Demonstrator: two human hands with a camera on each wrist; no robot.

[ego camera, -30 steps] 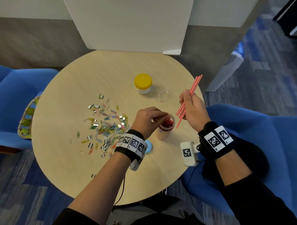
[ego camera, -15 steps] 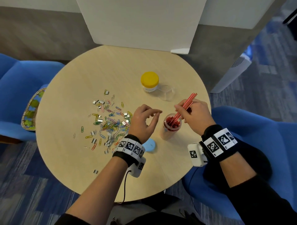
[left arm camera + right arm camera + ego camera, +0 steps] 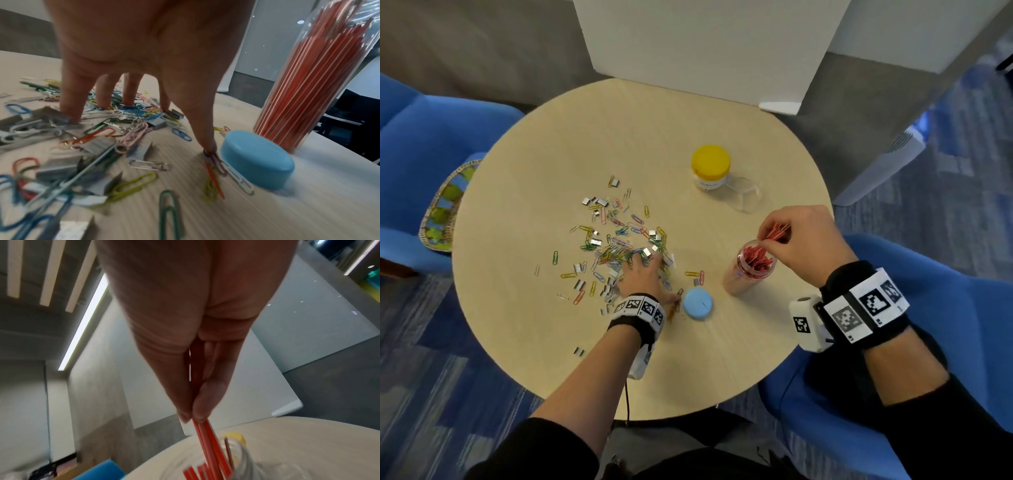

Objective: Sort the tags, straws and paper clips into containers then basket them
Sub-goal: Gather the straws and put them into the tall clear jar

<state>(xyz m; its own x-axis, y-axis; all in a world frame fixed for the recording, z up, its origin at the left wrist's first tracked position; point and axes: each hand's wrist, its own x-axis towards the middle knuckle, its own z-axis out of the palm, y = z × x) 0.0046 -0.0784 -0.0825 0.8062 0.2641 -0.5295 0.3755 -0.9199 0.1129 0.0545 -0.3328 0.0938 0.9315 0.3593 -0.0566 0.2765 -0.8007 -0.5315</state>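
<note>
A tall clear jar [image 3: 751, 270] [image 3: 312, 84] full of red straws stands at the table's right. My right hand [image 3: 774, 236] [image 3: 192, 417] pinches a few red straws [image 3: 207, 434] whose lower ends are in the jar's mouth. Coloured paper clips [image 3: 616, 246] [image 3: 131, 134] and silver tags [image 3: 599, 202] [image 3: 53, 116] lie scattered mid-table. My left hand [image 3: 643, 270] [image 3: 141, 116] is spread, straight fingertips pressing down on the pile. The thumb touches a clip beside the blue lid [image 3: 698, 303] [image 3: 257, 160].
A yellow-lidded jar [image 3: 710, 168] and a clear lid [image 3: 743, 195] sit at the table's far side. A woven basket [image 3: 441, 209] rests on the blue chair to the left. A white panel [image 3: 709, 44] stands behind the round table [image 3: 551, 144]. Another blue chair [image 3: 928, 274] is on the right.
My right hand lowered the straws from above the table into the jar. My left hand left the jar and moved left onto the pile of clips and tags.
</note>
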